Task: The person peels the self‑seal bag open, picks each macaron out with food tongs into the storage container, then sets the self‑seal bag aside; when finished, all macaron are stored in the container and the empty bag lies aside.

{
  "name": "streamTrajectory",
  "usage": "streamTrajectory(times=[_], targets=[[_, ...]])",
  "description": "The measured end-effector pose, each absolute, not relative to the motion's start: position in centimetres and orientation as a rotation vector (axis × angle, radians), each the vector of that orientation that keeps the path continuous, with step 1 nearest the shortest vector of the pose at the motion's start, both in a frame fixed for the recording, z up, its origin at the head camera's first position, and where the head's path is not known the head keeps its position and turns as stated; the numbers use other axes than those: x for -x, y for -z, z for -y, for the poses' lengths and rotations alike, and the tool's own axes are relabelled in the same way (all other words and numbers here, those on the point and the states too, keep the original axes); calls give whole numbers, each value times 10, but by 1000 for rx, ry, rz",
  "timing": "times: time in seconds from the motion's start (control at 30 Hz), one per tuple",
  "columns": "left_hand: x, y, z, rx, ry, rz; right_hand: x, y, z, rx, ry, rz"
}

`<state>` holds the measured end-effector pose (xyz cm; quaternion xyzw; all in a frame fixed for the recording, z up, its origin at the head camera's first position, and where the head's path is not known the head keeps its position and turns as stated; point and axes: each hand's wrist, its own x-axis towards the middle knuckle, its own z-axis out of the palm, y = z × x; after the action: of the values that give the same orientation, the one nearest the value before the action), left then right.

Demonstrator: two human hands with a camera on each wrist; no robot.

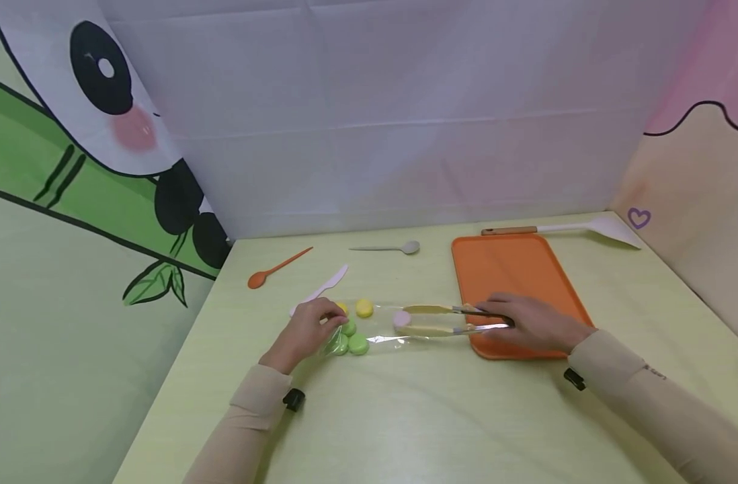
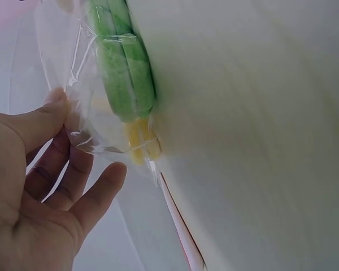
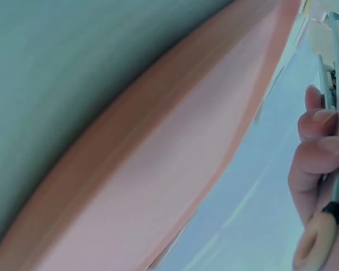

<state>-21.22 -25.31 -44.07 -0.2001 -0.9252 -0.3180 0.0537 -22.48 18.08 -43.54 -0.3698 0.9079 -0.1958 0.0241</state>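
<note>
— Holding what?
— Pinching clear bag [image 1: 381, 328] in left hand [image 1: 305, 333]; gripping tongs [image 1: 429, 310] in right hand [image 1: 529, 324], with pink disc [image 1: 402, 318] between tips.
— Inside bag?
— Green discs [image 1: 358, 344] and yellow discs [image 1: 364, 308], by left hand.
— Farther out?
— On surface [image 1: 466, 417]: orange tray [image 1: 508, 269] under right hand; grey spoon [image 1: 411, 247] beyond bag.

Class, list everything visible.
Plastic bag: 1, clear, centre
Green discs: 3, green, bagged
Yellow discs: 2, yellow, bagged
Pink disc: 1, pink, between tongs
Long tongs: 1, silver and yellow, centre
Rectangular tray: 1, orange, right
Broad spatula: 1, white, behind tray
Slim spoons: 2, orange and grey, back
Flat knife: 1, lilac, left
Table: 1, cream, beneath
Cloth backdrop: 1, white, behind
Cartoon walls: 2, multicoloured, sides
Wrist devices: 2, black, cuffs
Sleeves: 2, beige, forearms
Left hand: 1, pinching bag
Right hand: 1, holding tongs
</note>
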Motion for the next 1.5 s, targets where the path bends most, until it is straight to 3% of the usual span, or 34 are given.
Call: streamTrajectory(times=[0.23,0.6,0.97,1.5], targets=[[211,442,260,571,960,2830,212,429,-220,1068,649,-2871],[211,444,263,613,957,2801,218,432,-280,632,667,-2949],[211,443,259,626,958,2797,237,444,-307,584,620,-3007],[214,442,255,629,967,2800,240,450,-309,571,629,-2985]])
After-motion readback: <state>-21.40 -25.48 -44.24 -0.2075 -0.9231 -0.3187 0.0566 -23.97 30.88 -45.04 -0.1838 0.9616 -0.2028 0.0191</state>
